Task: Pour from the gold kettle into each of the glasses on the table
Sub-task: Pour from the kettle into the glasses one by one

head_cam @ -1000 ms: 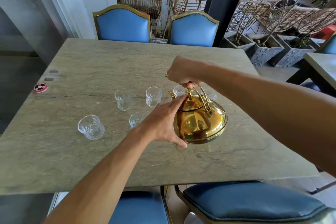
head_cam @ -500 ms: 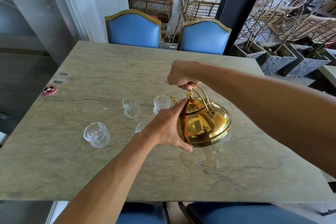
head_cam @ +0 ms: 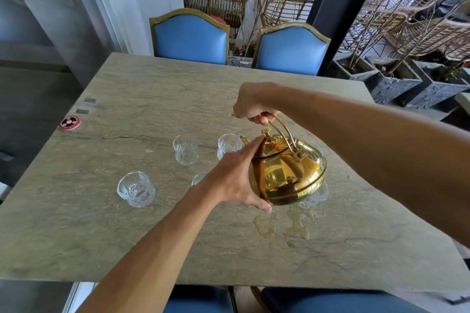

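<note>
The gold kettle [head_cam: 287, 173] hung tilted just above the stone table [head_cam: 152, 236], its spout beside the far glass [head_cam: 229, 146]. The right hand [head_cam: 254, 107] had its fingers curled round the wire handle. The left hand [head_cam: 236, 178] lay against the kettle's side, fingers straight and together, thumb under the base. A second glass [head_cam: 185, 150] and a nearer glass [head_cam: 136, 189] stood to the left. A puddle [head_cam: 295, 227] lay just in front of the kettle.
</note>
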The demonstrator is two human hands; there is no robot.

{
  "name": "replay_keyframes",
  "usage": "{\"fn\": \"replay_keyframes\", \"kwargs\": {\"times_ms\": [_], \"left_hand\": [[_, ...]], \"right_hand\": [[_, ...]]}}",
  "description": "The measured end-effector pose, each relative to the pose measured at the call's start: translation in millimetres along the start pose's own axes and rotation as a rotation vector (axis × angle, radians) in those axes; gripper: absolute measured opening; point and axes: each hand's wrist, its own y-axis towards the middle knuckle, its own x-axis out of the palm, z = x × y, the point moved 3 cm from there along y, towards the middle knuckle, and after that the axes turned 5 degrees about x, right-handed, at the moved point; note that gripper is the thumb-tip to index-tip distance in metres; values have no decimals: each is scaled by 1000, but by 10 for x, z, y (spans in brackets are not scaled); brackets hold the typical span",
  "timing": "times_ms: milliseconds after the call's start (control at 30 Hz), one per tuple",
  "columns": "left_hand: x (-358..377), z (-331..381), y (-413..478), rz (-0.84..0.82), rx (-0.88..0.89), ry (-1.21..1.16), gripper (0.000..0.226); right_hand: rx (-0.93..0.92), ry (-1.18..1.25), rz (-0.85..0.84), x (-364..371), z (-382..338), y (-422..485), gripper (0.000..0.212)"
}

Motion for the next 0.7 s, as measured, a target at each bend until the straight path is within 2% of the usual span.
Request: {"fn": "replay_keyframes", "kwargs": {"times_ms": [700], "left_hand": [[37, -32, 5, -16, -29, -30, 151]], "right_hand": [[8, -42, -21, 18, 8, 65, 28]]}}
